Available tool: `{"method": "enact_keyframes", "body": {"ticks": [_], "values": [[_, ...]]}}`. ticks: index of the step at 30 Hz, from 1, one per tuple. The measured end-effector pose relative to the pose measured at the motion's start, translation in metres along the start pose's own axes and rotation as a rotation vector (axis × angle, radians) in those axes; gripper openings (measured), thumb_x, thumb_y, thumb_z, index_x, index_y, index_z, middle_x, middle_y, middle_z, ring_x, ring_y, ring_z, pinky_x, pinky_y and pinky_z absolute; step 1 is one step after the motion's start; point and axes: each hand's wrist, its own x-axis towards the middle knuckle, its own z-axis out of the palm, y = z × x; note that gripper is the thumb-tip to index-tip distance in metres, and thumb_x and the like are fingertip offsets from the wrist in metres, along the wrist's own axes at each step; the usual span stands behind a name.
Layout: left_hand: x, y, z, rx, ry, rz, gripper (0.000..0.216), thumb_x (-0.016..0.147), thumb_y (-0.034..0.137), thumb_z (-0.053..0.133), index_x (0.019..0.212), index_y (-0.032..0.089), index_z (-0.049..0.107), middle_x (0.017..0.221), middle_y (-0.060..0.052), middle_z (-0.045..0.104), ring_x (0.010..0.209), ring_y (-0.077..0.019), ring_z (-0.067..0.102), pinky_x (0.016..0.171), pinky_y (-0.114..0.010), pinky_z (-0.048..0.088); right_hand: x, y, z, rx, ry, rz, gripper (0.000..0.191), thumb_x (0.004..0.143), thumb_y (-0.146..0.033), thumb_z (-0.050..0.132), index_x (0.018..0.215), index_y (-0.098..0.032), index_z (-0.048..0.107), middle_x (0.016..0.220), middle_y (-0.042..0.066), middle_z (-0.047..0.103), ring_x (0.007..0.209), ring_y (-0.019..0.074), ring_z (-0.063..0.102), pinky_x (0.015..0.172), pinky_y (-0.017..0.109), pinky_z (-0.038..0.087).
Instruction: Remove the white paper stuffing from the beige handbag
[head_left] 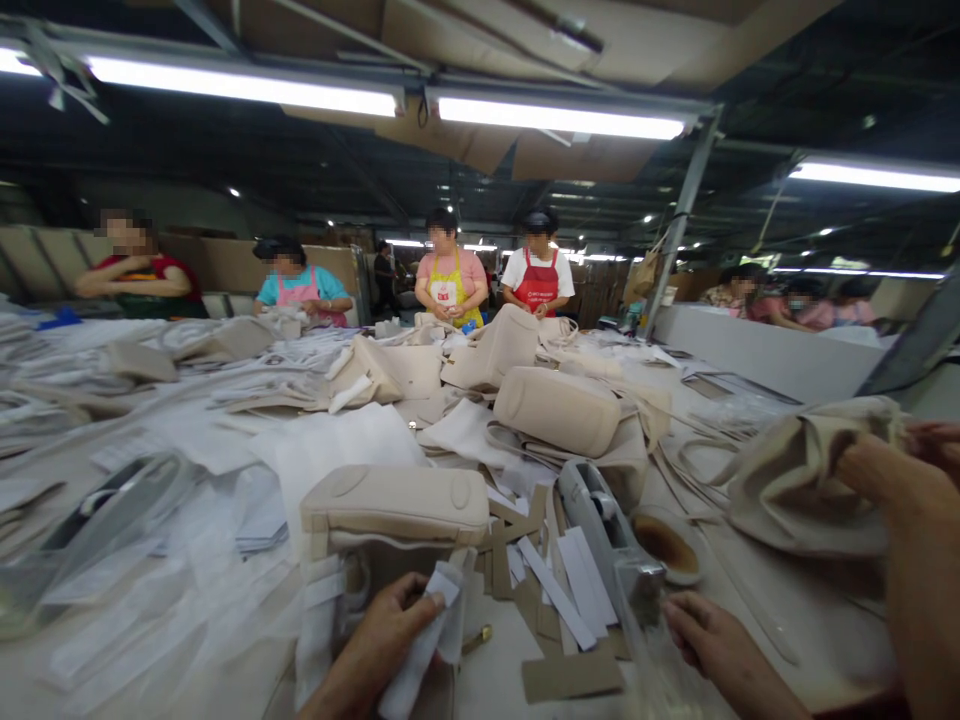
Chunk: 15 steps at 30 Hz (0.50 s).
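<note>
My left hand (394,630) is closed round a strip wrapped in white foam sheet (420,640), thumb on top. Just beyond it a beige bag (394,505) lies with its opening towards me, white wrapping showing inside. My right hand (697,630) has its fingers pinched together beside the near end of a grey tape dispenser (592,505). Whether tape is between those fingers I cannot make out. A small gold-coloured metal piece (477,640) lies between my hands, near the bag.
Brown card strips (574,677) and white paper strips (559,595) lie before the dispenser. Beyond is a brown-stained dish (667,545). More beige bags (555,408) are heaped behind. At right, a co-worker's hands (870,470) grip another bag (795,490). A second dispenser (97,520) stands left.
</note>
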Motion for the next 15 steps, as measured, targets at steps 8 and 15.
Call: {"method": "enact_keyframes", "body": {"ticks": [8,15], "values": [[0.000,-0.002,0.001,0.012,0.025,0.006,0.034,0.065,0.045,0.063,0.082,0.017,0.056,0.063,0.002,0.060,0.049,-0.0121,0.053,0.044,-0.021,0.040,0.006,0.027,0.019,-0.065,0.095,-0.098,0.038,0.066,-0.057,0.047,0.072,-0.021,0.058,0.056,0.000,0.060,0.054,0.0180,0.055,0.055,0.028,0.045],[0.000,-0.002,0.001,0.007,0.022,0.012,0.034,0.066,0.042,0.063,0.083,0.014,0.055,0.063,0.001,0.060,0.048,-0.0129,0.054,0.044,-0.022,0.041,-0.018,0.043,0.007,-0.127,0.149,-0.165,0.040,0.073,-0.059,0.045,0.080,-0.023,0.060,0.057,-0.002,0.056,0.059,0.0174,0.056,0.058,0.025,0.047]]}}
